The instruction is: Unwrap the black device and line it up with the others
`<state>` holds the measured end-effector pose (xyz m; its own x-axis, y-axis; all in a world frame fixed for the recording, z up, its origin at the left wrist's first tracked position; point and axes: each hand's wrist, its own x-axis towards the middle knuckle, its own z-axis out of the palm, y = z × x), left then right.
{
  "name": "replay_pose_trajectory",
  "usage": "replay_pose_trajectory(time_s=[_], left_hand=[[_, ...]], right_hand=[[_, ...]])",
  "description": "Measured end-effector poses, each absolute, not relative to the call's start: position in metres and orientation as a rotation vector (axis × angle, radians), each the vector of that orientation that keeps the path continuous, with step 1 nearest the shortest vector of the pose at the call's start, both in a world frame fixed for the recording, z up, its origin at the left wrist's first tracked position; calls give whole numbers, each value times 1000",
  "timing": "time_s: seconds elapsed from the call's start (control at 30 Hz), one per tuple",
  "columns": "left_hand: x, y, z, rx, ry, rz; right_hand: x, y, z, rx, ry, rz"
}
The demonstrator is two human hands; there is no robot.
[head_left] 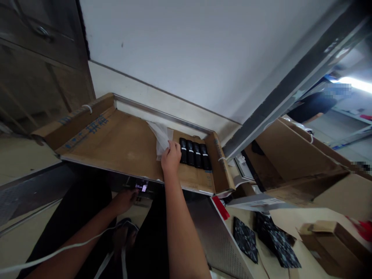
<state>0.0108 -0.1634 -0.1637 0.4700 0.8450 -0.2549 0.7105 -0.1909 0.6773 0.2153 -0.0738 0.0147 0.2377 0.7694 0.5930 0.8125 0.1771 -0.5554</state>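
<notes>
A cardboard-lined tray [128,143] with raised side flaps stands against the wall. My right hand [171,155] is over its middle, fingers closed on a thin whitish translucent sheet [159,138]. Just right of that hand, several black cylindrical items [194,153] with small white labels lie side by side on the cardboard. My left hand [128,199] is low, below the tray's front edge, beside a small lit screen [141,187]; its fingers are dim, and whether they hold anything cannot be made out.
Large open cardboard boxes [302,155] stand at the right. Below them are dark patterned packets [245,239], a red strip [221,208] and a smaller carton [334,244]. A white cable [58,251] crosses my left forearm. A grey post [290,73] rises behind the tray's right end.
</notes>
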Motion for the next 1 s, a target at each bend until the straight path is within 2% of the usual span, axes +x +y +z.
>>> replay_pose_trajectory(time_s=[0.2,0.33,0.53,0.6,0.67,0.73,0.8,0.9,1.0], left_hand=[[14,-162,-169,1964,1277,202],[19,-171,-153,1902,1217,277],[-6,-219,-71,1818,1053,506],[-25,-217,-34,1957,1126,727],[-37,-194,2,2138,1263,1076],[-34,-155,31,2375,1389,1141],[-17,-111,48,2577,1321,1122],[19,-57,45,2763,1107,1000],[45,-27,24,2775,1032,1025]], right_hand=[[216,-75,14,-1560,-1513,-43],[217,-77,14,-1488,-1501,-40],[213,-85,15,-1281,-1621,36],[210,-87,16,-1254,-1695,77],[207,-89,19,-1226,-1761,102],[206,-91,21,-1198,-1799,108],[206,-93,23,-1175,-1804,98],[208,-94,23,-1140,-1759,72],[209,-93,22,-1131,-1738,66]])
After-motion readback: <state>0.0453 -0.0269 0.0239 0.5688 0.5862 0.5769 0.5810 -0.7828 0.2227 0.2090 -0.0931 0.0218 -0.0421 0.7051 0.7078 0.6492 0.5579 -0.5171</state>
